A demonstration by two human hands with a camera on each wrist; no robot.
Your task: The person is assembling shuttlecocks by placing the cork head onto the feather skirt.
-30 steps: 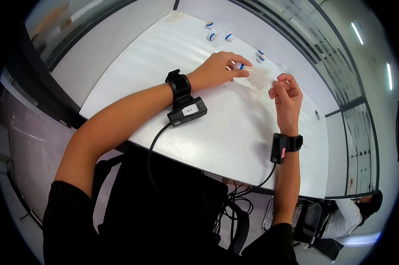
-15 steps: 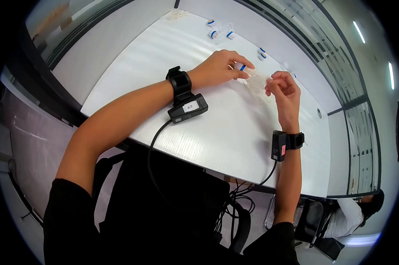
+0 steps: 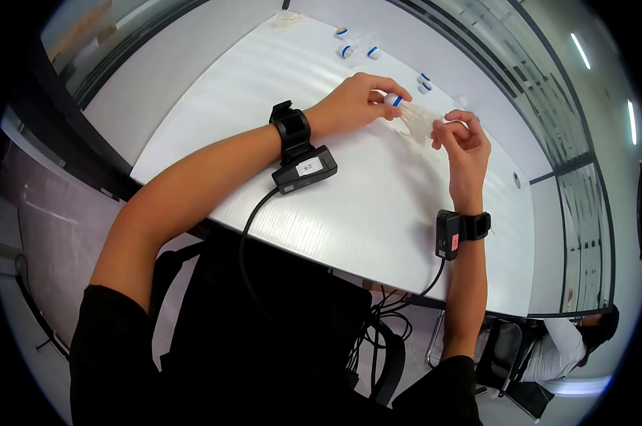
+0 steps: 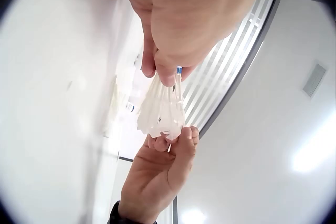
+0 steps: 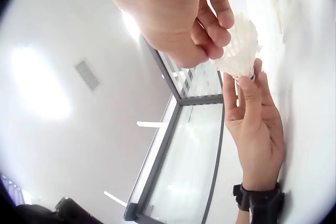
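Observation:
A white feather shuttlecock (image 3: 421, 125) is held above the white desk, its blue-banded cork end toward my left hand (image 3: 353, 106). That hand grips the cork between thumb and fingers. At the wide end, my right hand (image 3: 467, 157) has thumb and fingertips brought together on the skirt's edge, pinching a feather. The left wrist view shows the skirt (image 4: 160, 112) spread between both hands, the cork mostly covered by the left fingers. In the right wrist view the feathers (image 5: 241, 45) look ruffled at the rim.
Several blue-banded shuttlecocks or cork ends (image 3: 346, 52) lie along the back of the desk (image 3: 321, 220). Loose pale pieces (image 3: 287, 20) are heaped in the far left corner. Partition walls (image 3: 228, 32) border the desk, and a person (image 3: 558, 348) sits behind at right.
My left hand still grips the cork and has shifted slightly up and right with the shuttlecock. The right hand's fingers have moved in to the skirt edge, then slightly right.

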